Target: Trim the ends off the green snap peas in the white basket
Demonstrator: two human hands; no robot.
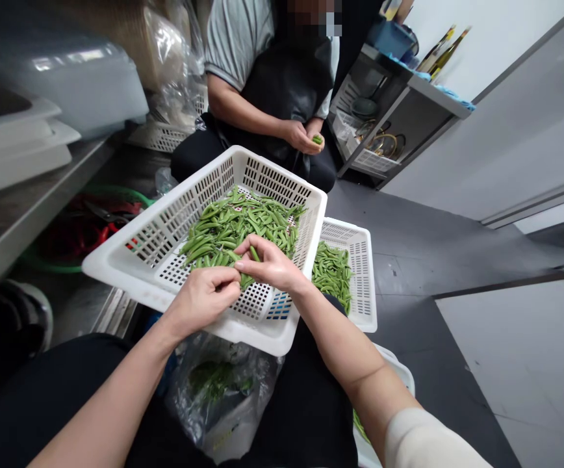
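Note:
A white slatted plastic basket (189,201) is tilted in front of me, with a heap of green snap pea pods (243,218) inside. Above its near part, my right hand (271,265) is closed round a snap pea pod (255,253), its thumb and fingertips pinched together. My left hand (208,296) is closed too, its fingers curled and its tips almost meeting the right fingertips. Whatever the left fingers pinch is too small to make out. Below the basket, a clear plastic bag (223,403) holds green scraps (216,380) between my knees.
Opposite sits a co-worker (262,97) holding green pods (318,139). A second white basket (362,273) of pods stands at right, another (401,374) below it. On the left are a metal shelf (82,169) and a green basin (62,268) with red items.

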